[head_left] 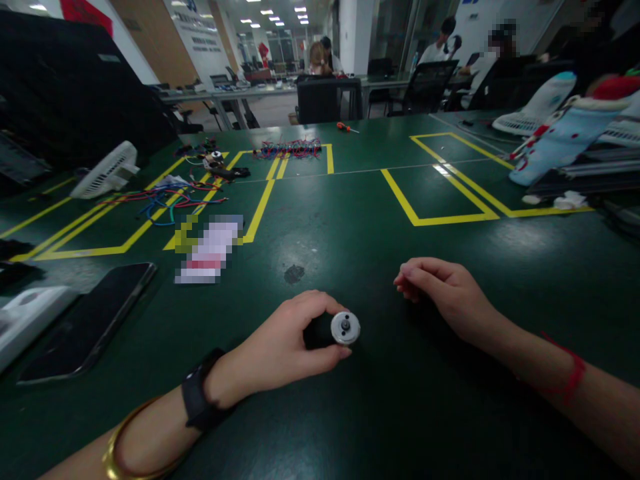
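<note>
A small round metal motor (345, 327) stands on the green table, its end face with a central shaft and small holes turned up toward me. My left hand (295, 340) holds it between thumb and index finger. To the right and a little farther off, my right hand (443, 287) is closed, with the thumb pressed to the curled fingers. Whatever is between those fingertips, if anything, is hidden. The underside and far side of the motor cannot be seen.
Yellow tape marks the green table (350, 253). At left are a black phone (93, 323), a white power strip (30, 320), loose coloured wires (170, 200) and a white fan (107, 170). Bundled wired parts (290, 149) and an orange screwdriver (345, 127) lie far back; a blue snowman-like bottle (563, 143) stands right.
</note>
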{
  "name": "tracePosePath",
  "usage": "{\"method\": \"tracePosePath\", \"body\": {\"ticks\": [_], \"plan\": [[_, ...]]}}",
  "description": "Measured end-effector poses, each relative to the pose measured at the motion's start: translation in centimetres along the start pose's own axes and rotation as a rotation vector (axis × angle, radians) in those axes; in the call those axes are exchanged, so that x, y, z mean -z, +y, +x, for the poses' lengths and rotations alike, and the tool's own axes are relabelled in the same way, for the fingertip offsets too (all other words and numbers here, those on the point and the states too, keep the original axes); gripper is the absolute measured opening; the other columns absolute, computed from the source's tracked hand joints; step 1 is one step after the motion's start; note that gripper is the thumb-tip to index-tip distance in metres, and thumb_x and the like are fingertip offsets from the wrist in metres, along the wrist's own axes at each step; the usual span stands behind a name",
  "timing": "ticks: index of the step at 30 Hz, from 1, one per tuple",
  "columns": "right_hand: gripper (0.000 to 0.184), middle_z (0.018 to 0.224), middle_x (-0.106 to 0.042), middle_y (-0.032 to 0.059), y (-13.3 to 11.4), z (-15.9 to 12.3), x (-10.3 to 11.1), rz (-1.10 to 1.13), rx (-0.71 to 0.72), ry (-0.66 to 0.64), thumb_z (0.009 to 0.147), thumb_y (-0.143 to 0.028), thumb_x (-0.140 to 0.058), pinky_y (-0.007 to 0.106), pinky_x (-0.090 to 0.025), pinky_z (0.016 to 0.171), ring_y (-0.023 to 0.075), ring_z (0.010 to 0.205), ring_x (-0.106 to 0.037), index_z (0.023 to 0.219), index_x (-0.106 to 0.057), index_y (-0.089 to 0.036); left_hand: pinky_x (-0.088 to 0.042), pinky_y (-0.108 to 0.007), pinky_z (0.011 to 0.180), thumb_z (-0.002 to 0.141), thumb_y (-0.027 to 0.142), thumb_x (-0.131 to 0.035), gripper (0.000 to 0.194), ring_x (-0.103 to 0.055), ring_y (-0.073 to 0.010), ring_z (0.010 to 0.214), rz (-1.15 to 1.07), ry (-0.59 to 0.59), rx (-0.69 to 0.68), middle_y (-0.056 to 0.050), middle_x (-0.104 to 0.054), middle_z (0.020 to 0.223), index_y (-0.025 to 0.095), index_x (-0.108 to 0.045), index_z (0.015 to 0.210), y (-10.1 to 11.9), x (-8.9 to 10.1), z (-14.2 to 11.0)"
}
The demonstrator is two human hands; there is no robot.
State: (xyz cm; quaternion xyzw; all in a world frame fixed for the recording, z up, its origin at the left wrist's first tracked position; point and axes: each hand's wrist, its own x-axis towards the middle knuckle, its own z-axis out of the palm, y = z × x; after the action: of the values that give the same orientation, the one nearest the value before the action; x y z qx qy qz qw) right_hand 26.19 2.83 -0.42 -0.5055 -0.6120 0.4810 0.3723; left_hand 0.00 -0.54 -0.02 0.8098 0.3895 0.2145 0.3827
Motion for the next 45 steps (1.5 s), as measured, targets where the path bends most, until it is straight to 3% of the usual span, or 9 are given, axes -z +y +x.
{"method": "tracePosePath", "body": {"ticks": [9,14,17,22,28,32,34,39,45], "plan": [[0.021,0.075,-0.062,0.0007,-0.4,-0.4,-0.7,-0.212,0.111,-0.026,0.092,-0.038,-0.052,0.028,-0.047,0.061,0.0144,0.067,-0.058,0.09,-0.062,-0.019,-0.045,-0.03,0.086,0.078,0.02,-0.07,0.03,-0.058,-0.018,0.095,0.01,0.003,-0.006,-0.002,-0.064,0.104,0.021,-0.058,0.106,0.2,0.0,0.0],[0.01,0.094,-0.064,0.0043,-1.4,-1.2,-1.9,-0.502,0.326,-0.234,0.088,-0.024,-0.056,0.036,-0.047,0.078,0.0191,0.088,-0.059,0.09,-0.065,-0.021,-0.044,-0.031,0.087,0.08,0.024,-0.071,0.03,-0.058,-0.0181,0.095,0.016,0.011,-0.02,-0.001,-0.063,0.104,0.022,-0.058,0.107,0.2,0.0,0.1],[0.013,0.111,-0.06,0.0072,-2.2,-1.9,-2.8,-0.491,0.433,-0.178,0.086,-0.022,-0.059,0.041,-0.043,0.091,0.022,0.106,-0.055,0.096,-0.067,-0.022,-0.043,-0.029,0.084,0.08,0.025,-0.071,0.027,-0.058,-0.0171,0.092,0.026,0.014,-0.015,0.0,-0.063,0.101,0.021,-0.058,0.104,0.1,-0.1,0.1],[0.014,0.122,-0.056,0.0076,-3.2,-2.5,-4.0,-0.548,0.531,-0.076,0.082,-0.028,-0.066,0.049,-0.038,0.096,0.0275,0.116,-0.048,0.095,-0.071,-0.028,-0.043,-0.028,0.077,0.08,0.027,-0.071,0.024,-0.057,-0.0172,0.086,0.052,0.016,-0.005,0.0,-0.062,0.094,0.02,-0.058,0.1,0.2,-0.2,0.1],[0.008,0.121,-0.056,0.0051,-3.4,-2.3,-4.4,-0.448,0.495,-0.073,0.084,-0.028,-0.066,0.045,-0.039,0.096,0.0256,0.117,-0.048,0.089,-0.072,-0.029,-0.043,-0.027,0.076,0.08,0.028,-0.071,0.024,-0.058,-0.0171,0.086,0.043,0.019,-0.006,0.0,-0.063,0.093,0.02,-0.058,0.099,0.1,-0.3,0.1],[0.009,0.103,-0.06,0.0039,-3.3,-1.8,-3.0,-0.297,0.386,-0.066,0.088,-0.029,-0.061,0.034,-0.047,0.082,0.0183,0.096,-0.058,0.092,-0.067,-0.024,-0.044,-0.03,0.081,0.08,0.028,-0.071,0.027,-0.059,-0.0182,0.09,0.02,0.025,-0.004,-0.001,-0.064,0.098,0.021,-0.059,0.102,0.1,-0.2,0.1],[0.009,0.096,-0.06,0.0029,-2.9,-1.5,-2.1,-0.351,0.335,-0.154,0.088,-0.029,-0.06,0.032,-0.047,0.077,0.0171,0.089,-0.058,0.09,-0.067,-0.023,-0.044,-0.03,0.083,0.08,0.027,-0.072,0.028,-0.059,-0.0181,0.092,0.01,0.02,-0.007,-0.001,-0.064,0.101,0.022,-0.059,0.104,0.1,-0.1,0.1],[0.009,0.102,-0.058,0.0041,-1.4,-1.4,-0.6,-0.632,0.335,-0.347,0.085,-0.031,-0.064,0.041,-0.044,0.085,0.0221,0.098,-0.052,0.088,-0.071,-0.027,-0.044,-0.029,0.084,0.08,0.026,-0.072,0.029,-0.059,-0.0169,0.094,0.013,0.009,-0.01,0.0,-0.064,0.103,0.023,-0.059,0.106,0.2,0.0,0.1],[0.011,0.107,-0.057,0.0051,-0.9,-1.4,-0.3,-0.67,0.351,-0.408,0.084,-0.034,-0.064,0.045,-0.044,0.086,0.0244,0.101,-0.051,0.089,-0.074,-0.03,-0.045,-0.031,0.085,0.081,0.027,-0.071,0.029,-0.059,-0.0186,0.095,0.01,0.004,-0.014,-0.002,-0.064,0.105,0.022,-0.06,0.107,0.1,0.0,0.0]]}}
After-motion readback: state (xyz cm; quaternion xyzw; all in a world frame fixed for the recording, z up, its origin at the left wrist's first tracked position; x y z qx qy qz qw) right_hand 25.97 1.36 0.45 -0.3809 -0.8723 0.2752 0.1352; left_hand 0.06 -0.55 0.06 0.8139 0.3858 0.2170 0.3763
